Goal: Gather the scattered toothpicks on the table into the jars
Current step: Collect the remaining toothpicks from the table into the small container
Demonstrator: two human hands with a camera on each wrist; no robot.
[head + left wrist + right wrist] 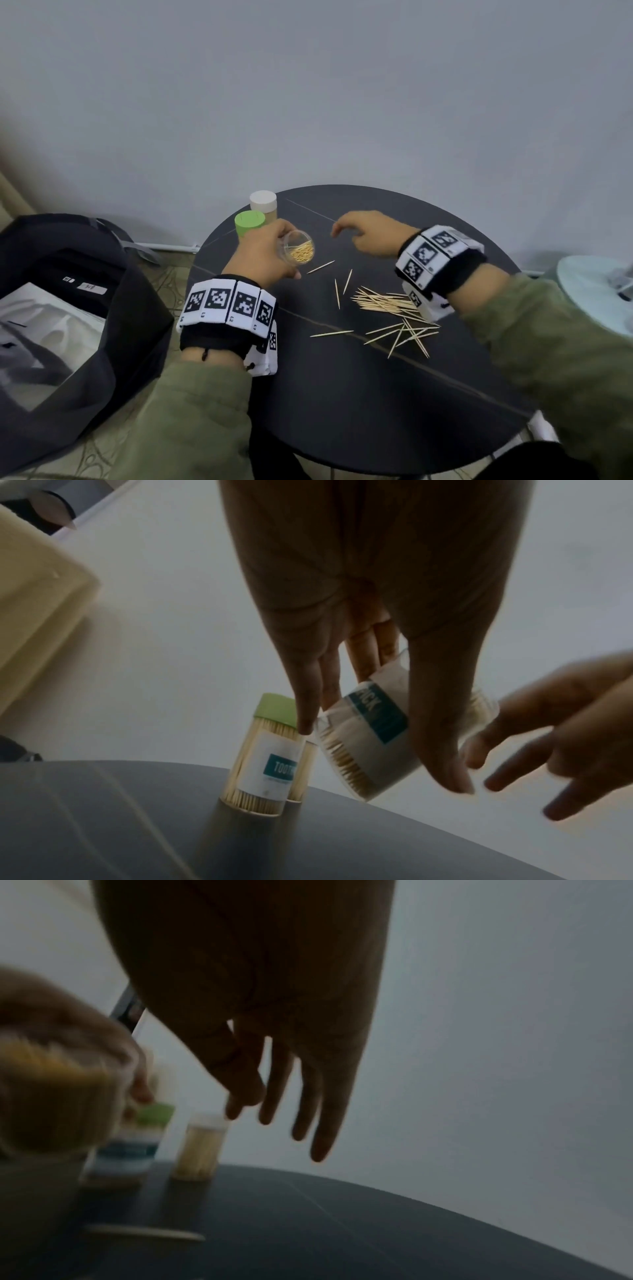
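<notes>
Wooden toothpicks (pixel 394 308) scattered on table (pixel 342 394) near my right wrist: light, stiff, roll-prone; pinch mid-shaft. Left hand (pixel 263 253) grips open jar (pixel 297 251), tilted; right hand (pixel 370 233) empty, fingers relaxed.

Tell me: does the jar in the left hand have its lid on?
No: the jar held by the left hand shows an open mouth.

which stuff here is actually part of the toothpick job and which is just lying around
Part of the job:
- open jar, held tilted in the left hand
- green-lidded jar
- white-lidded jar
- scattered toothpicks on the table
- right hand, holding nothing

Just lying about:
- black bag on the floor
- pale round object at right
</notes>
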